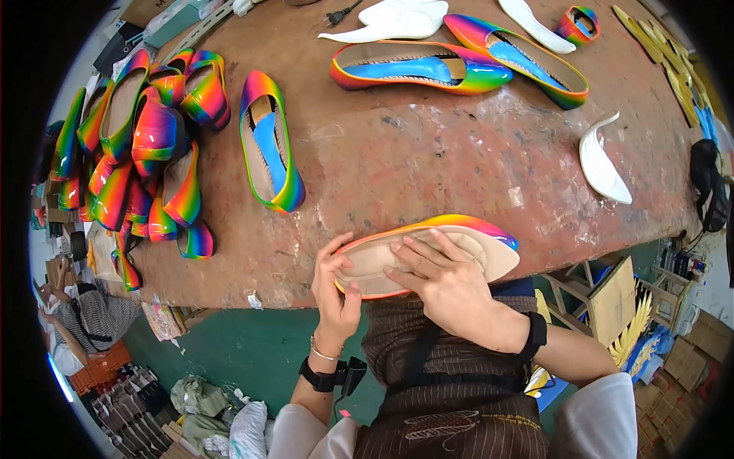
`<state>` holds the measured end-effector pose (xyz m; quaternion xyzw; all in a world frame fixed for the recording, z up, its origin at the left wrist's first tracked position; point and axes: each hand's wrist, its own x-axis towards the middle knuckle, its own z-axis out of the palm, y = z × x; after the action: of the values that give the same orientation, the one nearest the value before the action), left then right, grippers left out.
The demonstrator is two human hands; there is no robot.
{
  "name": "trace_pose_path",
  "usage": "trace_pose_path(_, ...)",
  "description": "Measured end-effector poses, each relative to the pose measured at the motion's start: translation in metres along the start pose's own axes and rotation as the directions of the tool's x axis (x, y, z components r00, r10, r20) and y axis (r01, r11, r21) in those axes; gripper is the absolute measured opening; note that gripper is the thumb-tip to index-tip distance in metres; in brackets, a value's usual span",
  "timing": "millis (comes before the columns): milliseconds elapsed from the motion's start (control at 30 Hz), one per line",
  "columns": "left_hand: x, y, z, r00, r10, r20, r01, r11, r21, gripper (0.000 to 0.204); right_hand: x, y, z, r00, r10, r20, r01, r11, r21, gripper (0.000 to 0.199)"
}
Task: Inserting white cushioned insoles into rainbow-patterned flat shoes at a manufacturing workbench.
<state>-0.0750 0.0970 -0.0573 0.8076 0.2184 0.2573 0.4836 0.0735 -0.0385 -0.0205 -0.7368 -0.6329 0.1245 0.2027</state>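
At the table's front edge lies a rainbow-coloured flat shoe (489,229) with a beige insole (498,260) in and over it. The insole's rounded right end lies over the shoe's right end. My left hand (334,291) wraps round the shoe's left end, thumb on the near side and fingers on the far rim. My right hand (455,287) rests on the insole, fingers stretched and spread, pointing left. Beneath that hand, part of the insole and the shoe's near side are hidden.
Rainbow flats (157,138) are piled at the left. A single shoe (267,145) with a blue strip inside lies near them; two more (417,69) (527,57) lie at the back. White curved pieces (604,164) sit on the brown table (367,153). A person (99,317) is at far left.
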Motion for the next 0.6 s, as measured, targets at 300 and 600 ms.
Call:
trace_pose_path(300, -0.014, 0.078, 0.047, 0.986, -0.069, 0.155, -0.008, 0.894, 0.447, 0.06, -0.01, 0.048, -0.036, 0.754, 0.376, -0.539, -0.495, 0.864, -0.089, 0.053)
trace_pose_path(600, 0.078, 0.067, 0.079, 0.925, -0.342, 0.164, 0.226, 0.845, 0.484, 0.052, 0.005, 0.079, -0.069, 0.752, 0.594, -0.286, -0.288, 0.686, 0.668, 0.042)
